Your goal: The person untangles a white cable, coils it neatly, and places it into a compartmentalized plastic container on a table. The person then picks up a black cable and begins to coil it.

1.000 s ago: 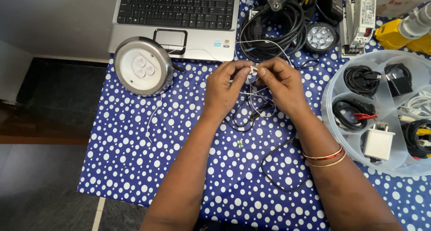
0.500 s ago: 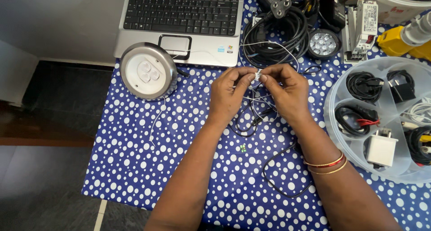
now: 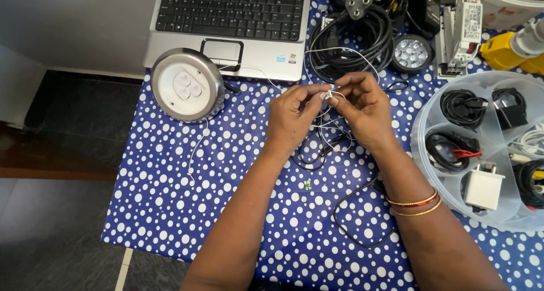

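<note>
Pinching one white wire [image 3: 327,93], two hands

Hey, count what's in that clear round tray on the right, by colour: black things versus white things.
In the clear divided tray, as far as the frame shows:
Black cable bundles or adapters: 4
White items: 2, a plug adapter and a cable coil
Total: 6

Two hands, the left hand [image 3: 292,118] and right hand [image 3: 362,112], met over a tablecloth [image 3: 170,200], pinching a thin wire [image 3: 328,93] between them. A laptop [image 3: 226,28] lay behind, a round lamp [image 3: 184,87] left of the hands, coiled cables [image 3: 348,47] beyond them, a divided tray [image 3: 481,149] right.
</note>
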